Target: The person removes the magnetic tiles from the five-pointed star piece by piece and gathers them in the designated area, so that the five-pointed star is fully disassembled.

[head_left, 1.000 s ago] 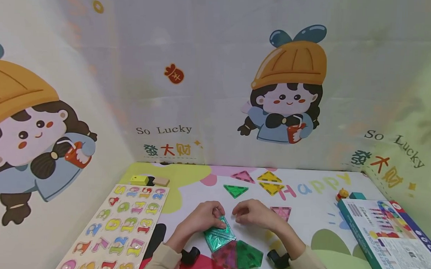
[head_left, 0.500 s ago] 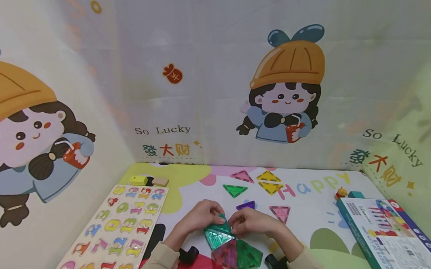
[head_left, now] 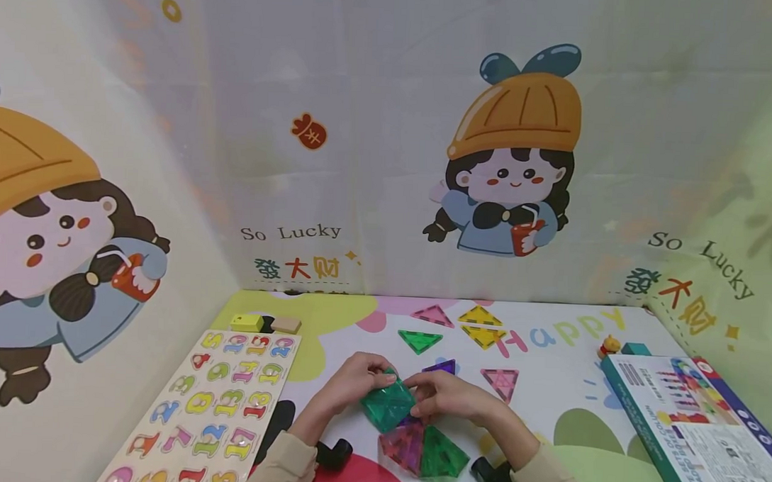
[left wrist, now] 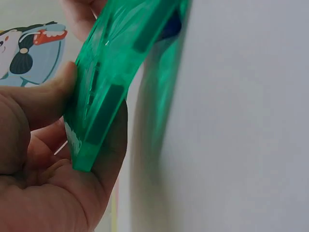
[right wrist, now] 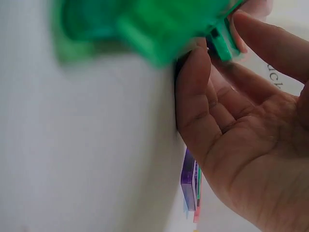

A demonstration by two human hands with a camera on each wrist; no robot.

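Note:
Green magnetic tiles (head_left: pixel 387 404), joined edge to edge, are tilted up off the table between my hands. In the left wrist view my left hand (left wrist: pixel 58 159) grips a tile's edge (left wrist: pixel 104 113) between thumb and fingers. My right hand (head_left: pixel 443 399) pinches the right side of the green tiles; in its wrist view the fingers (right wrist: pixel 195 101) are curled beside blurred green plastic (right wrist: pixel 154 29). Some purple shows just beneath the raised tiles. Closer to me, a magenta tile (head_left: pixel 401 446) and a darker green tile (head_left: pixel 444 454) lie side by side.
Purple (head_left: pixel 442 366), pink (head_left: pixel 501 382), green (head_left: pixel 419 341) and yellow (head_left: pixel 481 336) triangle tiles lie beyond the hands. A number puzzle board (head_left: pixel 208 405) is on the left. A box (head_left: pixel 699 422) lies on the right, a small figurine (head_left: pixel 608 347) behind it.
My right hand has come left and down from apart onto the green tiles' side, uncovering the purple triangle. The green tiles have lifted away from the magenta tile and tilted.

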